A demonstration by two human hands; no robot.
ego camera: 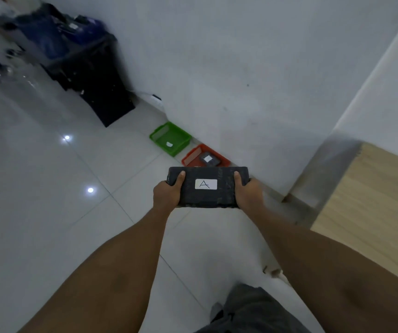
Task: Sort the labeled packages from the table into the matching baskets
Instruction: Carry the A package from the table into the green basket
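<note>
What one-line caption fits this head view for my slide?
Both hands, left hand and right hand, carry the black package labeled A toward the green basket and red basket.

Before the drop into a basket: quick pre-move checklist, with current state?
1. Package held at both ends by left hand and right hand: ok.
2. Label readable, shows "A": ok.
3. Green basket and red basket on the floor by the wall, in view: ok.
4. Which basket matches "A": cannot tell, no basket letter is legible.
5. Room in baskets: ok; the green one shows only a small white patch, the red one holds one dark package.
6. Floor between the person and the baskets clear: ok.
</note>
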